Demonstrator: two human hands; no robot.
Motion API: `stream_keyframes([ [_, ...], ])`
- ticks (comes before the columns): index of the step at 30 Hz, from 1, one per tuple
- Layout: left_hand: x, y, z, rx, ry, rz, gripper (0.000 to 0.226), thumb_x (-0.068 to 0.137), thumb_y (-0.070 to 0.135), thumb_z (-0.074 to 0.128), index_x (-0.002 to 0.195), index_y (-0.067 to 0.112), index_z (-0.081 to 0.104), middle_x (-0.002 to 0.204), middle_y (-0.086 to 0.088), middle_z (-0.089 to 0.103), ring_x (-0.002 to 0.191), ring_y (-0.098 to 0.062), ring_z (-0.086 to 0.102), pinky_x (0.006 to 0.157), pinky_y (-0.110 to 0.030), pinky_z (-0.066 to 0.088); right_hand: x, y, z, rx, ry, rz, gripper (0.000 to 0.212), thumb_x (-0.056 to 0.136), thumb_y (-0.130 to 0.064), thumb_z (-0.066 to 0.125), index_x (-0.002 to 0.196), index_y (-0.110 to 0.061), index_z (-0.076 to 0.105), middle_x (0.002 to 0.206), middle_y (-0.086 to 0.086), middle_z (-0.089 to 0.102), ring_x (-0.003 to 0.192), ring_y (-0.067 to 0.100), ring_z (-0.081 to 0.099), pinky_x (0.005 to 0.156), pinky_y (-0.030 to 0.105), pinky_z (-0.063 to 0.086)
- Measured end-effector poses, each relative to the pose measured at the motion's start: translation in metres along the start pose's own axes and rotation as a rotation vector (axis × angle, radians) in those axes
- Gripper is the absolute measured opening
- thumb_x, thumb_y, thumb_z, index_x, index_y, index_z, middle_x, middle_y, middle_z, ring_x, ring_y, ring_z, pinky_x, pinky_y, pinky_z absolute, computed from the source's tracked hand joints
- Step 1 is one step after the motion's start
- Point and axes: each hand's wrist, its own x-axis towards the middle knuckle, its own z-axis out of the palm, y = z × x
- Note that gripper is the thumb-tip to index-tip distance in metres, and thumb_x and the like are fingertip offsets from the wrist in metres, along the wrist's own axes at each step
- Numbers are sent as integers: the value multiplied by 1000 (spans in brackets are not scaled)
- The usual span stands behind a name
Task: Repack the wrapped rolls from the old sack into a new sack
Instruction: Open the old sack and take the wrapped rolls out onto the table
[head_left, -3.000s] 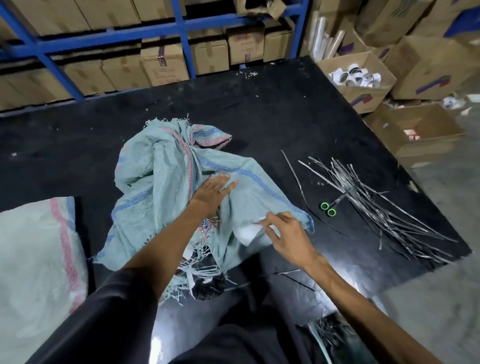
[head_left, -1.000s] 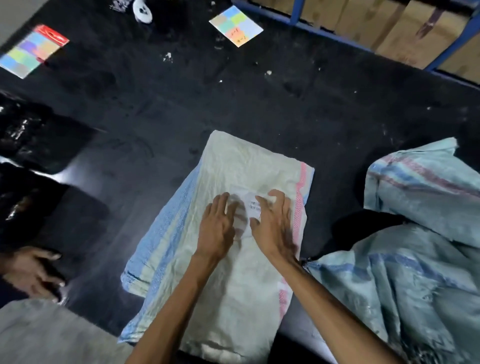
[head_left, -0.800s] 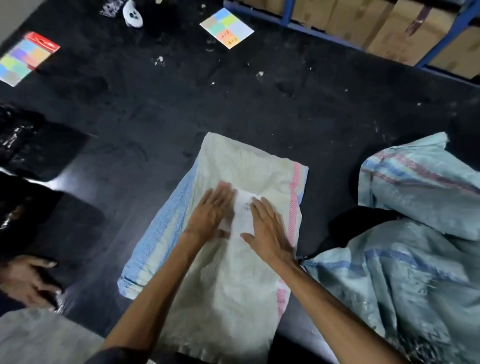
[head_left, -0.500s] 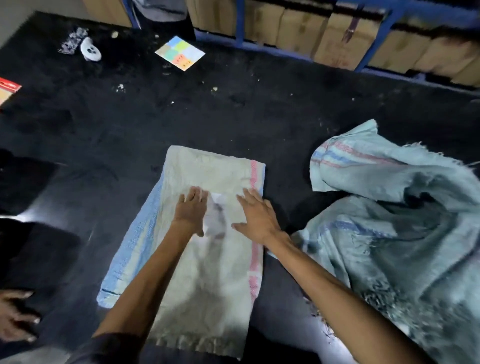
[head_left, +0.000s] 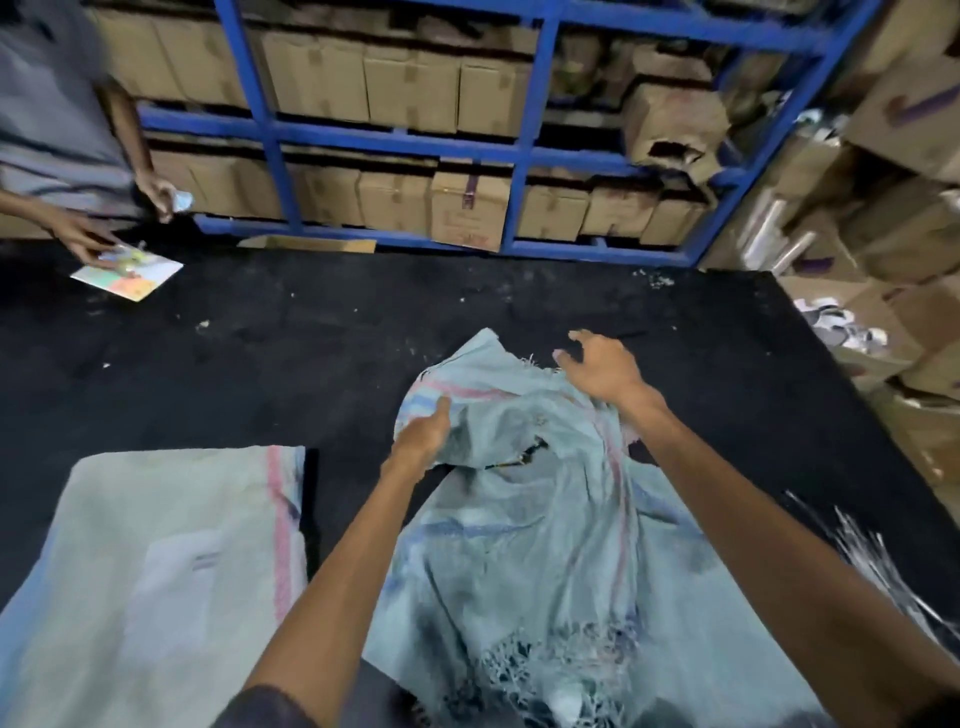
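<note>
The old sack (head_left: 545, 519) is lying crumpled on the bench (head_left: 260, 364), its frayed end toward the person, with the new sack (head_left: 156, 561) lying flat just left of it. The left hand (head_left: 423, 434) is clenching a fold of its far end; the right hand (head_left: 602, 366) is hovering with its grip released. It should probably pinch the opposite corner, so both hands are lifting evenly.
</note>
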Motion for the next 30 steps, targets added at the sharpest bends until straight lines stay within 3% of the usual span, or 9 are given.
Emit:
stream_keyframes([
  [3,43,-15,23,-67,-64,-127,133,58,103,20,150,9,41,148,-19,48,121,-39,56,104,-45,47,34,9,13,96,-208,34,76,96,-60,47,151,-9,40,157,10,40,142,30,41,114,37,36],
  [6,95,-29,44,-229,-21,-197,125,55,97,47,143,8,51,144,-16,53,123,-38,56,101,-46,49,60,10,33,167,-396,104,86,91,-69,49,149,-6,41,154,9,41,139,30,44,109,36,39],
  [11,98,2,60,-474,229,-97,23,72,14,84,83,6,65,102,-17,72,86,-29,69,75,-41,61,91,25,79,120,-361,80,29,84,-22,64,107,-5,66,119,13,67,111,32,65,89,34,55],
  [15,93,39,42,-1031,200,-61,45,73,-20,60,109,4,48,87,-17,56,65,-22,56,58,-34,52,94,39,80,596,-108,153,21,75,-5,57,89,2,71,86,3,68,86,22,65,69,30,48],
  [19,47,87,4,-1089,-70,191,36,56,-5,67,85,11,54,83,-8,51,74,-22,56,72,-34,54,43,25,-2,1220,-54,57,35,91,8,52,106,-16,73,104,0,74,96,17,69,80,26,52],
  [22,-35,132,-15,-1233,-324,452,9,76,6,59,72,13,56,83,-7,57,84,-24,58,94,-39,47,-12,16,-72,1573,-153,-111,47,92,-1,46,135,-12,60,134,12,64,123,28,60,104,42,47],
  [24,-96,149,-25,-1350,-458,616,11,86,20,55,83,15,65,93,-2,64,88,-20,62,91,-33,44,-58,12,-114,1740,-168,-95,50,94,-19,45,143,-8,52,127,11,67,106,25,67,92,38,51],
  [27,-168,155,-32,-1339,-482,642,54,90,54,57,131,20,62,133,-4,64,122,-27,61,107,-41,44,-121,21,-160,1883,-265,-71,68,97,-63,38,133,-8,59,90,9,75,67,20,70,65,30,53],
  [30,-219,145,-22,-1016,-485,656,63,91,68,48,133,23,62,133,-7,65,123,-32,61,106,-47,46,-162,30,-186,1749,-288,19,107,76,-92,32,141,-11,56,129,21,65,115,38,66,96,53,51],
])
